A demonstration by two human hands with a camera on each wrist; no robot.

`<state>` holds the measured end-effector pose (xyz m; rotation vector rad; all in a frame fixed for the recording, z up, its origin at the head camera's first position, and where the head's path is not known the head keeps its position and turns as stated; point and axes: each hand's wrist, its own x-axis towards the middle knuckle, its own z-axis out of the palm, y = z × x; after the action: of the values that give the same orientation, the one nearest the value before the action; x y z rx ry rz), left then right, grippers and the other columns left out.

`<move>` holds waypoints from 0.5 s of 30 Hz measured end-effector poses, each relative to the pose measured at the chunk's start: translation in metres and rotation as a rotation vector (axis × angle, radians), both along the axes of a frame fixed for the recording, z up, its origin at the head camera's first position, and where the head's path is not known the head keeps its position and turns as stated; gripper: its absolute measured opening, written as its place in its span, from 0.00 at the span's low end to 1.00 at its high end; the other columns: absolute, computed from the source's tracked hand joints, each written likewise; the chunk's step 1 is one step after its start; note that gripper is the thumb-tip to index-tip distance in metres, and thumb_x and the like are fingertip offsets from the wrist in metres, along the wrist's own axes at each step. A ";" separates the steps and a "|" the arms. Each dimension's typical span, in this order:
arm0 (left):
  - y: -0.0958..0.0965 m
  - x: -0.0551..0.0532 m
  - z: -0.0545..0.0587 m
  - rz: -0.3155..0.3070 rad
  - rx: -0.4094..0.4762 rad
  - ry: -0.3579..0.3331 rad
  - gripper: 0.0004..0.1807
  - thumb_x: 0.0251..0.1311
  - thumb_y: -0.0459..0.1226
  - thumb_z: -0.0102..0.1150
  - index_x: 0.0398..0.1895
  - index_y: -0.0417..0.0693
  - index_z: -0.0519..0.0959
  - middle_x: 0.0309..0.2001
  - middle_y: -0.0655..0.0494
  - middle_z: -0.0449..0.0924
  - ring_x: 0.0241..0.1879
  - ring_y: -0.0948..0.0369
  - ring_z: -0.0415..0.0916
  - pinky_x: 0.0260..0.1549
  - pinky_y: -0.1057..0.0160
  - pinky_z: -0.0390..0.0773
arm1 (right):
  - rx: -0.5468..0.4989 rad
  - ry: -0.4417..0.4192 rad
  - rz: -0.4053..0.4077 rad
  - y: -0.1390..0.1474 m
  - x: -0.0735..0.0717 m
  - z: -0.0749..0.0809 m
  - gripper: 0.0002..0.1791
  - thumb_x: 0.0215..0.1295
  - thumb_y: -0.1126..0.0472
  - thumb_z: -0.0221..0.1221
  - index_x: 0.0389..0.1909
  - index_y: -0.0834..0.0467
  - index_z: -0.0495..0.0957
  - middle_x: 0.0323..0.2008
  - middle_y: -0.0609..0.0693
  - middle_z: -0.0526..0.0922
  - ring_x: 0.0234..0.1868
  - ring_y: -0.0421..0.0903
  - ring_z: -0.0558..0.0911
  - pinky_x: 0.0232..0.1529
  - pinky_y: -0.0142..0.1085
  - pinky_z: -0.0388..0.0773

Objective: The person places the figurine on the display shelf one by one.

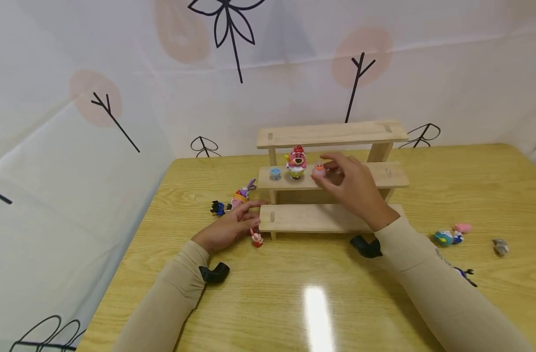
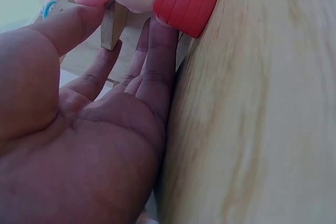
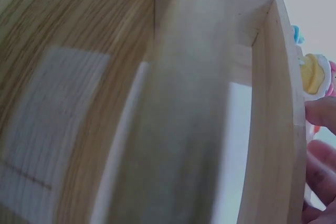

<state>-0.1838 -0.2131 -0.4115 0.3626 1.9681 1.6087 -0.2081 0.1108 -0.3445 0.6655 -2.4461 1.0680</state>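
Observation:
My right hand [image 1: 356, 188] pinches a small pink figurine with an orange beak [image 1: 319, 169] between thumb and fingers, at the middle board of a three-tier wooden stand [image 1: 331, 134]. Just left of it stands a pink bear figurine [image 1: 297, 164], and beyond that a small blue figurine [image 1: 275, 173]. My left hand [image 1: 228, 229] rests at the stand's lower left end, fingers extended around the board's end. Close by that hand is a pink-eared figurine with a red striped body [image 2: 185, 8], standing on the table. The right wrist view shows only part of the right hand [image 3: 321, 161].
Behind the left hand lie a purple-eared figurine [image 1: 240, 196] and a dark blue one [image 1: 217, 209]. Right of the stand are a teal figurine [image 1: 444, 238], a pink piece [image 1: 462, 228] and a grey figurine [image 1: 500, 247]. Another [image 1: 463, 275] is partly hidden by the right sleeve.

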 end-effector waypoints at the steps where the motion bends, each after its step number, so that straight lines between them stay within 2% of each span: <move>1: 0.000 0.000 0.000 -0.003 0.005 0.001 0.28 0.76 0.43 0.49 0.76 0.62 0.58 0.64 0.44 0.71 0.60 0.57 0.73 0.56 0.66 0.75 | 0.000 0.003 0.004 0.000 0.000 -0.001 0.26 0.65 0.58 0.67 0.61 0.62 0.75 0.44 0.58 0.87 0.42 0.53 0.85 0.44 0.48 0.81; 8: 0.000 0.001 0.000 -0.002 -0.001 -0.003 0.28 0.76 0.44 0.49 0.76 0.64 0.59 0.63 0.45 0.72 0.59 0.58 0.74 0.54 0.66 0.76 | 0.001 0.000 0.022 0.001 0.000 -0.003 0.27 0.64 0.59 0.68 0.63 0.60 0.74 0.44 0.58 0.87 0.42 0.52 0.85 0.44 0.47 0.82; 15: 0.001 0.003 0.001 0.003 -0.011 0.005 0.28 0.76 0.44 0.49 0.76 0.65 0.59 0.63 0.46 0.72 0.58 0.58 0.74 0.54 0.66 0.76 | 0.042 -0.004 0.005 0.002 0.001 -0.002 0.28 0.64 0.60 0.68 0.64 0.60 0.74 0.46 0.60 0.85 0.45 0.55 0.80 0.46 0.49 0.77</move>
<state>-0.1808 -0.2121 -0.4104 0.3596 1.9814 1.5992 -0.2069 0.1124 -0.3462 0.6839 -2.4774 1.0241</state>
